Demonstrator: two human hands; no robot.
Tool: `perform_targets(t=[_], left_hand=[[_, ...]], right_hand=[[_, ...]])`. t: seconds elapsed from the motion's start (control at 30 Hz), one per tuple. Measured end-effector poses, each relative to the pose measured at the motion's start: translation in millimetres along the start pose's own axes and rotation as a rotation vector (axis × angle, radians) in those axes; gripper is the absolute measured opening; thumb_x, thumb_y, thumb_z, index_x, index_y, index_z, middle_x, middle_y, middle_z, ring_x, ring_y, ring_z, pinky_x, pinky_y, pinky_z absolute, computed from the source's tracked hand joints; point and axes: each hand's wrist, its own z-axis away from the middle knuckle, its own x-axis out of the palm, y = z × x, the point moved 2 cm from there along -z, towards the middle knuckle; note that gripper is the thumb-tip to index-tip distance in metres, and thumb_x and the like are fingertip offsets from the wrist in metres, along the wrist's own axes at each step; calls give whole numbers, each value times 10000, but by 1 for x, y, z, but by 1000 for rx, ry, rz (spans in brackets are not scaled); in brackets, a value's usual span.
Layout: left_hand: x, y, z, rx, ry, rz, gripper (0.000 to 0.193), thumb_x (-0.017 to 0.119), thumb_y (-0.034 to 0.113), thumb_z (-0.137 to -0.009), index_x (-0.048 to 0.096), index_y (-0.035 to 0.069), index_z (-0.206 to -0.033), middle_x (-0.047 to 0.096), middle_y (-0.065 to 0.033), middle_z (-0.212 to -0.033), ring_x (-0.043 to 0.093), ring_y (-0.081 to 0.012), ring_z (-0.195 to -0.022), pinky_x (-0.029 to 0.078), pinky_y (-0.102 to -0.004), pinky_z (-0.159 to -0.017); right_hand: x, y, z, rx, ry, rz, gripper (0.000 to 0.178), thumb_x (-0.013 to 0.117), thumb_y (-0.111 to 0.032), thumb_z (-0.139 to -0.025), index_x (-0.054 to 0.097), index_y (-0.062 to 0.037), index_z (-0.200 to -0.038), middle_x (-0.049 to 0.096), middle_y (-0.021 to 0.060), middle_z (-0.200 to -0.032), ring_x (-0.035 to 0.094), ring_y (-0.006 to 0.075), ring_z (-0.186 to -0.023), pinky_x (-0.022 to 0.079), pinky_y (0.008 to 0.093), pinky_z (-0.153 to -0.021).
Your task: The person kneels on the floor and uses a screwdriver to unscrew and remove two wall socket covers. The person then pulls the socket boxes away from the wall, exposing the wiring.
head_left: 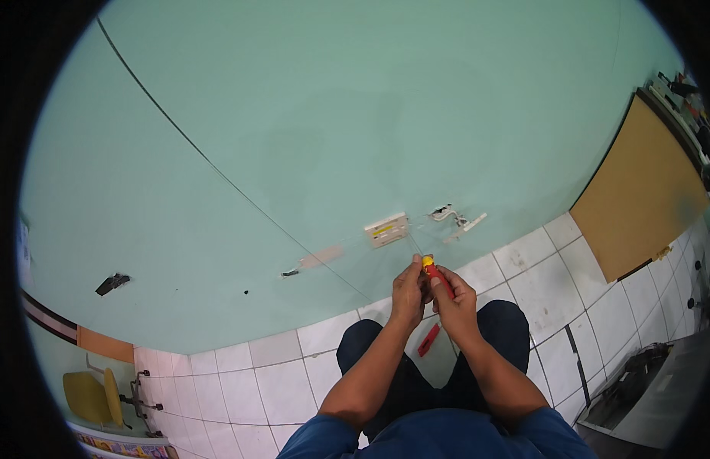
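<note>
A person in a blue shirt (447, 436) and dark trousers (502, 329) crouches just below a cream wall plate (374, 239). Between the knees, below the plate, a red object (429, 340) lies on the floor. Closer to the plate, the right hand (456, 300) is wrapped around a red-and-yellow tool (435, 273), its yellow end toward the plate. The left hand (408, 294) curls beside that yellow end; whether it grips anything I cannot tell. A thin line joins tool and plate, perhaps a shaft or a wire. The plate carries a yellow strip (387, 227), any writing too small to read.

The pale green wall (294, 153) surrounds the plate. Just right of it are a ragged hole (441, 210) and a white fitting (471, 224); to its left, a pale patch (322, 256) and, well apart, a larger dark hole (112, 284). White floor tiles (278, 390) spread below the plate. Far right of it stands a tan board (646, 187); far lower left, a yellow-green chair (87, 396)
</note>
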Motion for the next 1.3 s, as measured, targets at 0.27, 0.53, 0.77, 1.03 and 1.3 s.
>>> perform_targets(t=[0.27,0.53,0.77,1.03,1.3], left_hand=[[-11,14,0,-32,91,-127,390,624,440,-990,633,55,-928,437,35,-638,409,-83,-502,299,-260,-452],[-11,22,4,15,118,-423,490,713,493,-913,734,13,-1007,600,-32,-726,385,-60,-469,265,-241,-406],[-21,24,1,-33,138,-430,475,716,484,-917,712,12,-865,608,-27,-707,436,-65,-513,297,-231,-438],[-11,36,2,-64,114,-353,427,729,430,-926,640,54,-743,540,4,-632,441,-89,-486,291,-252,-430],[-15,29,-10,-200,11,-114,480,701,497,-933,645,21,-961,556,5,-708,464,-82,-515,282,-233,-432]], right_hand=[[12,11,-12,-46,62,33,351,637,-186,-1000,636,46,-1263,656,19,-860,510,42,-600,414,210,-523],[10,27,-15,360,-49,-687,302,599,-202,-1020,632,-5,-1247,675,64,-889,493,63,-507,348,203,-421],[23,12,-7,-732,183,741,355,661,-90,-921,622,14,-1258,673,175,-942,650,307,-693,521,356,-580],[16,-5,-6,250,-35,-322,387,673,-187,-953,581,-123,-1323,626,86,-830,562,138,-518,395,260,-429],[28,-8,2,-522,66,931,587,694,-170,-874,506,-93,-1425,631,211,-837,649,390,-709,527,464,-617]])
